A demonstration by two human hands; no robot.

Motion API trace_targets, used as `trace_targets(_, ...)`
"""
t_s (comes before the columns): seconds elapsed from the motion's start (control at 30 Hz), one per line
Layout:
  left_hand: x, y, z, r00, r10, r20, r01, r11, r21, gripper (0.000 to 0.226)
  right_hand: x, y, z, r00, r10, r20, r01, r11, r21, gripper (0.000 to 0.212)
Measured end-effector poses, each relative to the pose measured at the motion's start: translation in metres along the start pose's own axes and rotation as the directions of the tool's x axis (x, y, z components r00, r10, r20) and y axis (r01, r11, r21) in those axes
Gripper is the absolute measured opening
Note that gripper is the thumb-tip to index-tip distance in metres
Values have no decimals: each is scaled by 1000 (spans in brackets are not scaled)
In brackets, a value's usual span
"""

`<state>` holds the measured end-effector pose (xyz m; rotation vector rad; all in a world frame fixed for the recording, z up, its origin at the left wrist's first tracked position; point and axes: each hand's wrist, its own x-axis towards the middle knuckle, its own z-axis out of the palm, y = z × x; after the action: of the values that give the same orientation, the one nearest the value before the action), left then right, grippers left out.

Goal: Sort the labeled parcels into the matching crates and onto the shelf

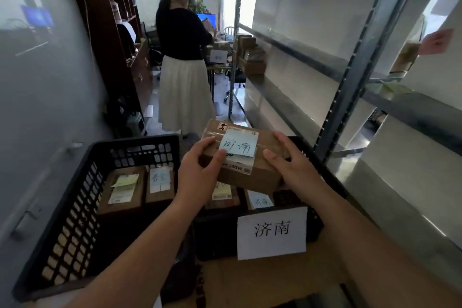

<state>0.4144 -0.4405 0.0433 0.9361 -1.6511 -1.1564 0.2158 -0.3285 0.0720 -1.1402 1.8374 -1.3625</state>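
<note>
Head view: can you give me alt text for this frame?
Both hands, left and right, hold a brown parcel with a blue handwritten note above a black crate bearing a white sign. Another black crate beside it holds labeled parcels; metal shelving stands right.

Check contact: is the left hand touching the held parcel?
Touching. The head view shows the left hand wrapped on the held parcel, thumb pressed on its top by the blue note; the right hand grips the other end.
</note>
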Motion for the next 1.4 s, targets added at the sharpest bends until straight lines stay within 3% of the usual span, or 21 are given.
trace_targets(0.17,34,-4,59,999,-34,36,33,999,31,17,51,27,-61,999,-51,14,52,994,-99,54)
trace_targets(0.37,69,-22,126,972,-209,109,203,977,68,38,116,79,-109,991,-34,130,50,991,-125,56)
trace_targets(0.47,77,-35,147,964,-245,102,243,970,33,38,143,106,-118,982,28,186,2,988,-157,58)
trace_targets(0.67,69,-67,144,939,-339,58,324,928,185,37,169,149,-96,954,73,292,-24,986,-167,58)
trace_targets(0.8,52,-87,111,880,-469,75,421,843,335,34,160,170,-61,924,57,377,10,985,-174,57)
trace_targets(0.9,39,-102,85,830,-555,60,429,703,567,36,147,184,-33,897,91,433,9,975,-223,61)
trace_targets(1.0,30,-115,72,774,-631,55,429,585,688,43,138,195,-10,865,140,481,1,960,-280,65)
trace_targets(1.17,33,-126,65,656,-746,112,367,445,817,96,134,209,15,784,229,577,9,925,-379,63)
trace_targets(1.23,41,-131,64,608,-786,113,336,383,861,107,138,212,21,754,249,608,10,921,-391,64)
trace_targets(1.4,53,-141,63,575,-811,110,266,312,912,102,155,214,33,693,301,655,53,885,-462,100)
